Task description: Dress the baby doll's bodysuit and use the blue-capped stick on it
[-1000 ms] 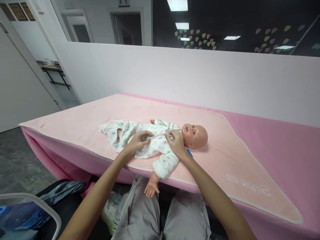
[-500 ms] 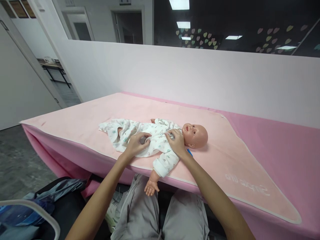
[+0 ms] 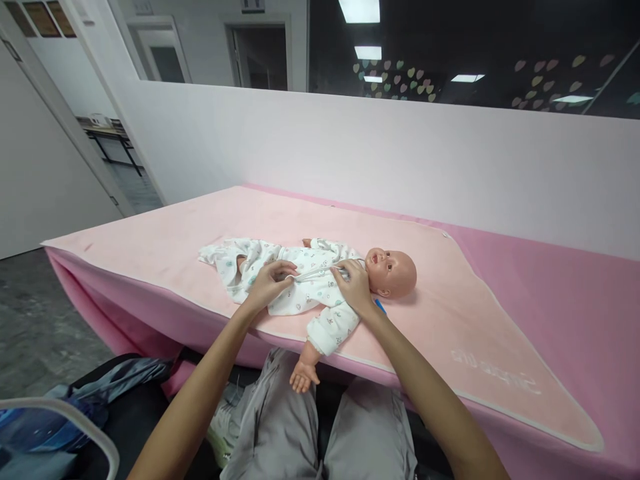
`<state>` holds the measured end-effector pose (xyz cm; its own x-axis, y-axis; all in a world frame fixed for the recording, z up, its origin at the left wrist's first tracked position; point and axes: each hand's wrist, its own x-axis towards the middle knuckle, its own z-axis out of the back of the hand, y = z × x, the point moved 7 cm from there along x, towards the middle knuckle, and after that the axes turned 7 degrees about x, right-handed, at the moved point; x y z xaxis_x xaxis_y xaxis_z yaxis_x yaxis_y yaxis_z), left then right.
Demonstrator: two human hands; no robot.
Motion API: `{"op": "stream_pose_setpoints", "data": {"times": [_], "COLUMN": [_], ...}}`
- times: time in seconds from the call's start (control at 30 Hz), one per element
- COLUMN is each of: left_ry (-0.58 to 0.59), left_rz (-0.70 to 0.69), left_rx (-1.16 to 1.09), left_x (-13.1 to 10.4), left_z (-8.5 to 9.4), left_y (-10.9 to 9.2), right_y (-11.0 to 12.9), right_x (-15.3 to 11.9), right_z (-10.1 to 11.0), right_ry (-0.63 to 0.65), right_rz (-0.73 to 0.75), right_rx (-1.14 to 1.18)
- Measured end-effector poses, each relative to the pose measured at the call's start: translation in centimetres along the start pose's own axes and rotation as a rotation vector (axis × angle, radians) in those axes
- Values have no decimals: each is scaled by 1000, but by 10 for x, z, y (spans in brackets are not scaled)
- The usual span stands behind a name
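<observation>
A baby doll (image 3: 397, 273) lies on its back, head toward the right, dressed in a white patterned onesie (image 3: 313, 293). My left hand (image 3: 270, 283) pinches the edge of the onesie's front at the belly. Near the neck, my right hand (image 3: 354, 283) has its fingers closed on the same front edge, and the cloth between the hands is drawn into a straight fold. One doll arm (image 3: 305, 370) hangs over the near table edge. Part of a small blue object (image 3: 381, 306) shows beside my right wrist; its kind is hidden.
A pale pink mat (image 3: 450, 313) covers much of the table, over a darker pink cloth (image 3: 565, 287). Behind stands a white wall (image 3: 400, 160) with a dark window above. At lower left, a black chair (image 3: 135, 413) holds clothing and a blue item.
My left hand has shifted slightly left and up, pulling the onesie's edge taut. My right hand stays near the neck; the doll lies as before.
</observation>
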<state>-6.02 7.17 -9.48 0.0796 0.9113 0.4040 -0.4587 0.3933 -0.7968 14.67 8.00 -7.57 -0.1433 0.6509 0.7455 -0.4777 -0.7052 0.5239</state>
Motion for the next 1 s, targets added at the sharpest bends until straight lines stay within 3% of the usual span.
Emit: {"op": "stream_pose_setpoints", "data": {"times": [0.17,0.37,0.73,0.9,1.0], "left_ry": [67,61,204,81,-132], "left_rz": [14,-4,5,-6,-25], "left_rx": [-26,83,49,89,191], "left_x": [1,3,3,3,-34], "left_z": [-1,-1,0,4,-1], "left_y": [6,3,-6,-13,-25], "right_y": [0,0,0,-1,4], "right_x": [0,0,1,-1,1], "right_z": [0,0,-1,-2,-6], "right_ry": [6,6,28,37,96], "right_rz": [-11,-14,-21,-17,15], "right_rx": [-8,-1,-19,-52,-159]}}
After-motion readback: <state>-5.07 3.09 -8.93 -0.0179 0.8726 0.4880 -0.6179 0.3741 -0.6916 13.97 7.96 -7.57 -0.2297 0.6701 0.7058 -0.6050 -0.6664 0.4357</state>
